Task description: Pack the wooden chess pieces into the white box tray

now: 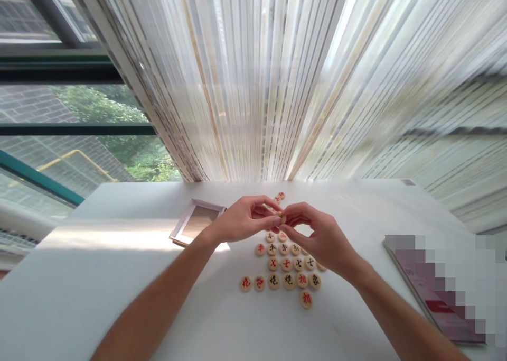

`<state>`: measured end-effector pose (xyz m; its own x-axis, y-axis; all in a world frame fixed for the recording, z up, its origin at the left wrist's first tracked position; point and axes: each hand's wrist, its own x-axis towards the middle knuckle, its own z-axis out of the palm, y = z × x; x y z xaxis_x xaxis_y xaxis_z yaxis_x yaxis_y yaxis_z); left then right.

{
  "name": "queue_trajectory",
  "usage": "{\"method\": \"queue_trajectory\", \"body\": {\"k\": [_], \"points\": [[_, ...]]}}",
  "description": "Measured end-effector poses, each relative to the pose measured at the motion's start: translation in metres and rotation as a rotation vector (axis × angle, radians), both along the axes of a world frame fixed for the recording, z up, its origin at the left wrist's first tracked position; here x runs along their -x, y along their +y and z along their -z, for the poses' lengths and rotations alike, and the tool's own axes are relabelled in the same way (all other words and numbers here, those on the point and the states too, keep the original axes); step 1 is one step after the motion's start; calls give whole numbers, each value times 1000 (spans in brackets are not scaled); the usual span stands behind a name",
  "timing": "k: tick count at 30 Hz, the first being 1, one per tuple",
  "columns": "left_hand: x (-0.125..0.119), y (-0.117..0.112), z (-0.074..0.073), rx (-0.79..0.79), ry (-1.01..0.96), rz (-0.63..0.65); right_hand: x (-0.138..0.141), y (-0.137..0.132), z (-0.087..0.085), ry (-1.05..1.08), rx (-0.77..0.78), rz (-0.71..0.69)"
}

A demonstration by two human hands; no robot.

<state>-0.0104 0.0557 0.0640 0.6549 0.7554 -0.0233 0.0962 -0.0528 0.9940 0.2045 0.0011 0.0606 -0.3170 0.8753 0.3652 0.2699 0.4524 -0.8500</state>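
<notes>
My left hand (243,219) and my right hand (317,237) meet above a white table (119,266), fingers curled in a pinch around one small round wooden chess piece (280,216) held between their fingertips. Below the hands lie several round wooden chess pieces (285,265) with red or black characters, laid in rough rows. One piece (306,299) sits alone nearest me. A few more pieces (279,196) lie beyond the hands.
A shallow open box (196,222) with a white rim lies left of my hands. A book or magazine (443,292), partly blurred out, lies at the table's right. Striped curtains (297,86) hang behind the table, with a window (71,123) at the left.
</notes>
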Motion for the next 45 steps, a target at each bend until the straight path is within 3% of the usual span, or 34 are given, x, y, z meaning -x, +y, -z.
{"method": "queue_trajectory", "body": {"k": [8,14,28,35,45], "points": [[-8,-9,4,-30,-52,-104,4,-1,4,-113,-201,75],[-8,-11,0,-123,-2,-111,3,1,6,-145,-232,91],[-2,-6,1,-87,17,-30,0,7,9,-118,-137,104],[-1,-6,-1,-110,24,-47,-1,5,3,10,39,32],[-4,-18,-8,-435,132,-75,-1,9,2,157,266,17]]}}
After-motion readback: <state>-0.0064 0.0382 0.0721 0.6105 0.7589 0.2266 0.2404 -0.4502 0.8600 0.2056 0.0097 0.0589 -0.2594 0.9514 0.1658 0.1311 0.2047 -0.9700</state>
